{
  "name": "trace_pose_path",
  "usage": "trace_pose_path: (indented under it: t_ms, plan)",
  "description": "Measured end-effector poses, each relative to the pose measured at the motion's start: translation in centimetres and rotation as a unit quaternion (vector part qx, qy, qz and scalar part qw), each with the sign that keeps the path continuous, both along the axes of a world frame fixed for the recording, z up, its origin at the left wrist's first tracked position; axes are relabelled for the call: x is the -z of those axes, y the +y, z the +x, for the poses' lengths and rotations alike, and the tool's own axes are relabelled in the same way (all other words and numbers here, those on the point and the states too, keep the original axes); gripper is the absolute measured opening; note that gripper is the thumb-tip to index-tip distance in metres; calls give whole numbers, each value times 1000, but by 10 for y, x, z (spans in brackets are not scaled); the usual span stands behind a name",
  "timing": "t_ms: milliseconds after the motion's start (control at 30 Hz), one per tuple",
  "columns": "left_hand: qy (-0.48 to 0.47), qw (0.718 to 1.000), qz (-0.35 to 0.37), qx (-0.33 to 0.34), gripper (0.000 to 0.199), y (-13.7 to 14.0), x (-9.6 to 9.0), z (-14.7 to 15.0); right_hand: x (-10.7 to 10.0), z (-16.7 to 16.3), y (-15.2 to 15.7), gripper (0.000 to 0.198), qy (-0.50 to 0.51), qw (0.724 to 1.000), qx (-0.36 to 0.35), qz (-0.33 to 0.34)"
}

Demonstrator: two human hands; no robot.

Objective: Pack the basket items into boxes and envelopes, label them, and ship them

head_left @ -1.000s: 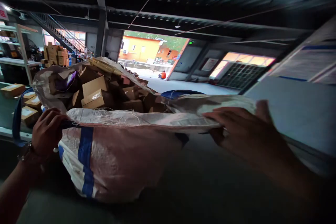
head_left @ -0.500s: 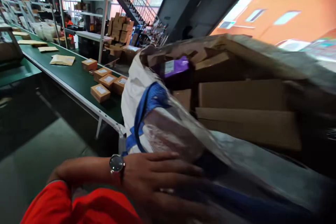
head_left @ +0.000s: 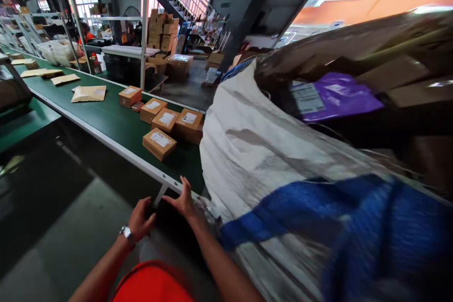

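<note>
My left hand [head_left: 140, 219], wearing a wristwatch [head_left: 126, 232], is in the air just below the conveyor's edge, its fingers loosely bent and apart, holding nothing. Beside it my right hand [head_left: 183, 200] has thumb and fingers spread at the metal rail [head_left: 141, 165] of the conveyor; whether it touches the rail I cannot tell. Ahead of my hands several small labelled cardboard boxes [head_left: 159, 144] sit on the green belt [head_left: 116, 125]. Close to my right arm bulges a large white woven bag [head_left: 240, 137] with a blue strap [head_left: 293, 203]. Inside it lie a purple parcel [head_left: 339, 96] and cardboard.
Farther up the belt are a padded envelope [head_left: 88, 94] and flat parcels [head_left: 65, 79]. A white shelf rack [head_left: 146, 33] stands behind it, with stacked cartons [head_left: 164, 33] and a staircase beyond. A person in orange [head_left: 88, 35] is in the background.
My left hand has left the bag's side and moved back left, below the belt's edge. My right hand has come into view. The view has shifted, so the bag appears farther right.
</note>
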State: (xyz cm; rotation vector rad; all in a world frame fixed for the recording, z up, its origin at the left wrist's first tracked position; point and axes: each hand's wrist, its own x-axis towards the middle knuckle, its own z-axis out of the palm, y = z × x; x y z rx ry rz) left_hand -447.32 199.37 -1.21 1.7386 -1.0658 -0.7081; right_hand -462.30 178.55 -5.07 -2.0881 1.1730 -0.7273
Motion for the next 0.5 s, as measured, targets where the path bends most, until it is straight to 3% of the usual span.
trace_pose_path:
  t_ms: [67,167,300,400,500]
  plan:
    - [12,999,39,-37,75,11,23,38,-12,66,-70,144,46,999,-17,-11]
    - [33,985,103,-136,83,34,44,101,-24,141,-167,166,174,984,-5,42]
    - [72,956,172,-226,93,40,51,185,-25,185,-256,185,325,933,-40,150]
    - [72,954,183,-225,94,-7,46,235,-25,188,-279,178,339,925,-59,160]
    - [74,968,163,-174,95,-100,35,270,-32,178,-265,164,291,945,-60,140]
